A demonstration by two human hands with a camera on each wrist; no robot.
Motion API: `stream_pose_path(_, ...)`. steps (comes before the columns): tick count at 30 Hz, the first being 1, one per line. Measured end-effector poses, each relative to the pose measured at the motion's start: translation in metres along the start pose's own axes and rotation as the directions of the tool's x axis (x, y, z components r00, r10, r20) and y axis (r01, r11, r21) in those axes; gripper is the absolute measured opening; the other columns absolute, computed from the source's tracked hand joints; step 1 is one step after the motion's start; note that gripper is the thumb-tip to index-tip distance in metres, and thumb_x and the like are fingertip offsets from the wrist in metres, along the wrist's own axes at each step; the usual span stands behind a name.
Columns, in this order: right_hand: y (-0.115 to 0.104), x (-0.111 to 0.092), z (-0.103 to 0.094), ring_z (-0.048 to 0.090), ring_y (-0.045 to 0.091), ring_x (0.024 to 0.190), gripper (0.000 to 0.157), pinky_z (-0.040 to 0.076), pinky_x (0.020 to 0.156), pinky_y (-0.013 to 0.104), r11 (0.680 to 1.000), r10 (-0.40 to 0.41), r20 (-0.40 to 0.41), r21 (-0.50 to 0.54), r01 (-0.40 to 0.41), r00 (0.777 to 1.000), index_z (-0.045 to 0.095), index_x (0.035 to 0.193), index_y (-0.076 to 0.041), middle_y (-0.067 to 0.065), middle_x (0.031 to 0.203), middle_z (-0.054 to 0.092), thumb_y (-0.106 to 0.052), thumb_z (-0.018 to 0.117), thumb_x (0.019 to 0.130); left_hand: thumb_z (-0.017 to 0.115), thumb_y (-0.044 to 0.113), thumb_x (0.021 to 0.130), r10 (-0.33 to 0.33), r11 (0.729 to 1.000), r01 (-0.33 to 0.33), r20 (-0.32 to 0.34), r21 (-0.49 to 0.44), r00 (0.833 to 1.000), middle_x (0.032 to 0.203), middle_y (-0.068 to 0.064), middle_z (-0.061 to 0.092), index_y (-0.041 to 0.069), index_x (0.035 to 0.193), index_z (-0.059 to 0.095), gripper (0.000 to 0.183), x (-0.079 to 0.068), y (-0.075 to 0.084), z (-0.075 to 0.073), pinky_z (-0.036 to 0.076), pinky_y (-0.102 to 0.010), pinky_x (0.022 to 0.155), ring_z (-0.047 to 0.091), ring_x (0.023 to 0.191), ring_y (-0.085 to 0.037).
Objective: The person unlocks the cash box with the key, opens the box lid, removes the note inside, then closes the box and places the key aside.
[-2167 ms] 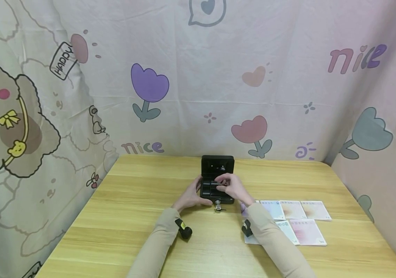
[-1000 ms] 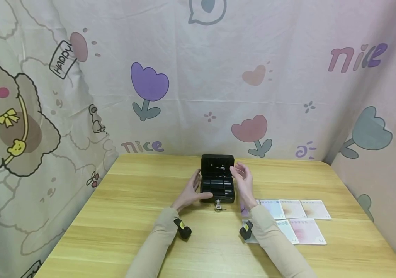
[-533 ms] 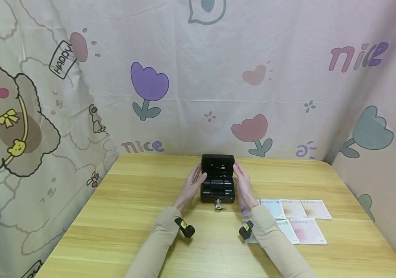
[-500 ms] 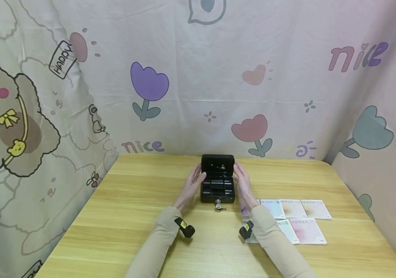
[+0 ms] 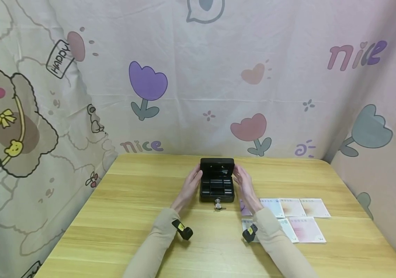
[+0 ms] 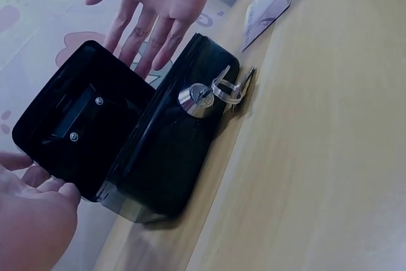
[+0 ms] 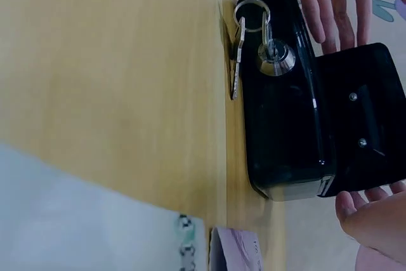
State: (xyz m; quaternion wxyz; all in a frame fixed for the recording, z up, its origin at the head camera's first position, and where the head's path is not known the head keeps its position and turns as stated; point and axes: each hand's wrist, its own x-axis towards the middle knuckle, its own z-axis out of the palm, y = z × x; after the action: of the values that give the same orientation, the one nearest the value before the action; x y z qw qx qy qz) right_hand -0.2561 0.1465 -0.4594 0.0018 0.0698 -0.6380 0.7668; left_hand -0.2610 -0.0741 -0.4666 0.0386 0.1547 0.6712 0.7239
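A small black cash box (image 5: 217, 198) stands on the table with its lid (image 5: 217, 163) raised. Its compartment tray shows nothing inside in the head view. A round silver lock (image 6: 195, 101) sits in the front wall, with keys on a ring (image 7: 252, 14) hanging from it. My left hand (image 5: 188, 188) is at the lid's left side, and my right hand (image 5: 246, 187) is at its right side. In the wrist views the fingers of both hands look straight or loosely bent at the lid's edges, partly behind it. Neither hand grips anything visible.
Right of the box lie two rows of stacked printed notes; a pink stack (image 5: 307, 229) is in the near row and a brownish one (image 5: 315, 208) in the far row. My right forearm covers some. A printed cloth (image 5: 198, 88) hangs behind the wooden table (image 5: 142, 193).
My right hand has left the tray and moved to the lid's right side. My left hand has slid from the box's body up to the lid, which now tilts slightly forward.
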Motion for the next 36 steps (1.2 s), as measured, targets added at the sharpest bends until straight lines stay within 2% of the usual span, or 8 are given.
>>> stream_pose_path(5, -0.004, -0.009, 0.001, 0.026, 0.037, 0.154, 0.058, 0.016, 0.131, 0.052, 1.0, 0.018, -0.014, 0.016, -0.018, 1.0, 0.033, 0.152, 0.002, 0.024, 0.161, 0.032, -0.037, 0.026, 0.111, 0.033, 0.032, 0.111, -0.011, 1.0, 0.012, 0.04, -0.009, 0.999, 0.169, -0.023, 0.0, -0.006, 0.159, 0.004, 0.067, -0.006, 0.001, 0.001, 0.005, -0.05, 0.131, 0.002, 0.158, -0.038)
stream_pose_path(11, -0.009, -0.019, 0.0, 0.019, 0.041, 0.155, 0.062, 0.012, 0.132, 0.052, 0.999, 0.05, -0.01, -0.005, -0.05, 0.999, 0.027, 0.152, 0.009, 0.028, 0.162, 0.025, -0.037, 0.027, 0.11, 0.028, 0.032, 0.111, -0.016, 1.0, 0.016, 0.071, 0.001, 0.997, 0.168, -0.025, -0.002, -0.008, 0.157, 0.002, 0.067, -0.017, 0.001, 0.0, 0.002, -0.051, 0.131, 0.001, 0.157, -0.04)
stream_pose_path(14, -0.009, -0.024, -0.002, 0.015, 0.041, 0.156, 0.064, 0.01, 0.132, 0.051, 0.997, 0.071, 0.008, 0.0, -0.071, 0.997, 0.022, 0.153, 0.011, 0.029, 0.164, 0.019, -0.037, 0.025, 0.111, 0.027, 0.035, 0.111, -0.04, 0.999, 0.038, 0.085, 0.024, 0.996, 0.169, -0.022, -0.002, -0.006, 0.158, 0.002, 0.068, -0.023, 0.001, 0.0, 0.001, -0.051, 0.131, 0.001, 0.158, -0.038)
stream_pose_path(21, -0.008, -0.038, -0.006, 0.013, 0.04, 0.157, 0.064, 0.006, 0.132, 0.051, 0.993, 0.12, 0.047, 0.0, -0.12, 0.992, 0.024, 0.152, 0.011, 0.029, 0.164, 0.021, -0.037, 0.022, 0.111, 0.029, 0.042, 0.11, -0.142, 0.988, 0.146, 0.097, -0.041, 0.985, 0.171, -0.012, -0.005, 0.003, 0.161, 0.0, 0.07, -0.042, 0.001, 0.001, -0.005, -0.049, 0.131, -0.004, 0.159, -0.031)
stream_pose_path(26, -0.008, -0.044, -0.004, 0.006, 0.041, 0.157, 0.066, 0.0, 0.132, 0.052, 0.985, 0.174, 0.076, 0.005, -0.175, 0.982, 0.02, 0.154, 0.011, 0.028, 0.166, 0.015, -0.038, 0.023, 0.111, 0.032, 0.051, 0.107, -0.179, 0.982, 0.183, 0.093, -0.038, 0.979, 0.171, -0.009, -0.007, 0.008, 0.162, 0.0, 0.077, -0.056, 0.002, -0.001, -0.007, -0.053, 0.129, -0.006, 0.159, -0.031)
stream_pose_path(31, -0.007, -0.048, 0.0, 0.006, 0.038, 0.158, 0.064, -0.003, 0.132, 0.052, 0.982, 0.186, 0.113, -0.015, -0.186, 0.976, 0.026, 0.152, 0.01, 0.026, 0.166, 0.019, -0.038, 0.026, 0.11, 0.031, 0.057, 0.105, -0.182, 0.983, 0.184, 0.102, -0.019, 0.978, 0.171, -0.008, -0.007, 0.009, 0.162, -0.002, 0.081, -0.067, 0.002, -0.006, -0.006, -0.053, 0.129, -0.006, 0.159, -0.03)
stream_pose_path(36, 0.0, -0.049, 0.002, 0.008, 0.037, 0.158, 0.058, 0.0, 0.132, 0.052, 0.977, 0.212, 0.148, -0.006, -0.214, 0.966, 0.03, 0.151, 0.009, 0.024, 0.166, 0.019, -0.031, 0.027, 0.111, 0.027, 0.051, 0.108, -0.148, 0.989, 0.15, 0.119, -0.009, 0.982, 0.171, -0.014, -0.006, 0.002, 0.161, -0.001, 0.077, -0.072, -0.003, -0.012, -0.006, -0.052, 0.13, -0.006, 0.159, -0.033)
